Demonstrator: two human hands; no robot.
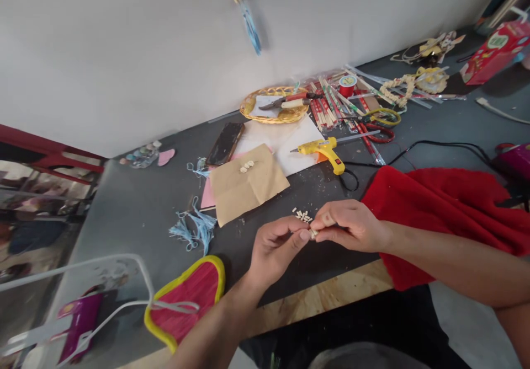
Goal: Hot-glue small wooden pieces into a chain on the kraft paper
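Small pale pieces (pixel 313 233) are pinched between a person's two bare hands, low over the near side of a dark grey worktop (pixel 132 214). The left hand (pixel 271 247) comes in from 8 o'clock, its thumb and index finger closed on the pieces; the right hand (pixel 351 224) comes in from 3 o'clock, its fingers also pinched nearly together on them. The exact number held is too small to tell.

Clock directions run from the held pieces. Just beside them, at 11 o'clock, is a little heap of loose pieces (pixel 303 215). At 10 o'clock a creased brown paper (pixel 265 187) carries a short row of similar pieces (pixel 247 166), with a black phone (pixel 226 144) beyond. At 12 o'clock lies a yellow glue gun (pixel 325 149), its nozzle over white paper (pixel 296 151).

A red cloth (pixel 447 214) spreads at 3 o'clock. Blue tassels (pixel 201 230) lie at 9, and a pink panel (pixel 186 305) with a yellow border at 8. Farther off are a wicker basket (pixel 248 112) at 11, scissors (pixel 383 118) at 1 and a red carton (pixel 497 52) at 2.
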